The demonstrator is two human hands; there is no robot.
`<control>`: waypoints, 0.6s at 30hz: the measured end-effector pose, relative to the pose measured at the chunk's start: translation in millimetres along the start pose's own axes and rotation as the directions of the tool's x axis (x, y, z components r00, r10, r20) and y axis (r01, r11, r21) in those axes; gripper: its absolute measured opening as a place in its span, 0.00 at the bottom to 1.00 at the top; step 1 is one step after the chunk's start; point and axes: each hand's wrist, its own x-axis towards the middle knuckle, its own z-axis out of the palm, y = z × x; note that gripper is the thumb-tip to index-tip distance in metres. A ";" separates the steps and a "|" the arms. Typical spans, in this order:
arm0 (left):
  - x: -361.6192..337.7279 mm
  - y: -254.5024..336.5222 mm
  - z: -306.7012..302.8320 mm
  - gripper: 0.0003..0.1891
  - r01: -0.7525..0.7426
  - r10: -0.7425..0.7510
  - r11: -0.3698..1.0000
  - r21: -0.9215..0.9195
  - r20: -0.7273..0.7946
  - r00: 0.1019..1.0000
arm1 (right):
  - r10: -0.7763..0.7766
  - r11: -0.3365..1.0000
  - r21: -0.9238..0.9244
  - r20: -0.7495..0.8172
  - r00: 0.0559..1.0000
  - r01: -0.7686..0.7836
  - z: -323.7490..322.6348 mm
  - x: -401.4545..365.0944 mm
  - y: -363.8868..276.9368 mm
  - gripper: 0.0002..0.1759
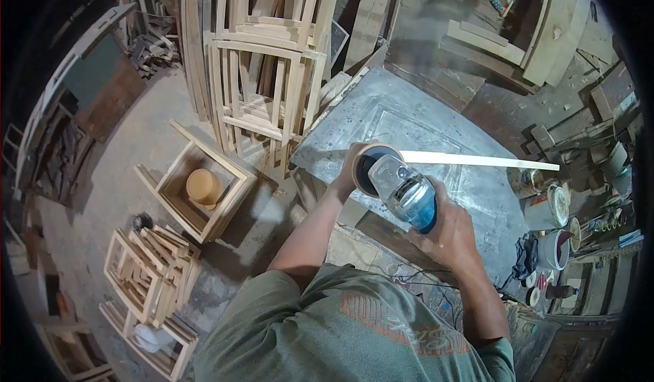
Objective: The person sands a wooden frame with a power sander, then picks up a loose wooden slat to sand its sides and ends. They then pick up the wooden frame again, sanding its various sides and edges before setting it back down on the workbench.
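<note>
My right hand [449, 228] is wrapped round the blue body of an angle grinder [411, 194] with a clear guard over its head. The grinder's round sanding disc [366, 171] lies against the near end of a long, pale wooden strip [477, 159]. On the far side of the disc my left hand [350, 166] is closed at that end of the strip; the disc hides most of its fingers. The strip stretches right, over the grey, dusty metal worktable [340, 126], past its right edge.
Wooden frames [262, 85] stand stacked beyond the table. On the floor at left are a wooden frame box [197, 211] with a round tan piece inside and a pile of frames [150, 273]. Buckets [547, 207] line the table's right side. A dark cable [436, 281] runs near my body.
</note>
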 end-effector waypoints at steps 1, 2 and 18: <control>0.4 4.5 2.2 0.12 -0.008 0.010 0.998 0.063 -0.035 0.999 | 0.026 1.000 0.000 -0.013 1.000 -0.026 -0.7 0.3 0.9 0.49; 1.6 9.2 5.3 0.12 -0.014 0.023 0.992 0.126 -0.070 0.997 | 0.050 0.999 0.000 -0.026 0.998 -0.050 -2.3 0.7 2.7 0.49; 0.2 13.8 8.5 0.18 -0.064 0.054 0.989 -0.132 -0.073 0.996 | 0.040 0.999 -0.004 -0.006 0.999 -0.040 -5.2 7.0 -4.3 0.47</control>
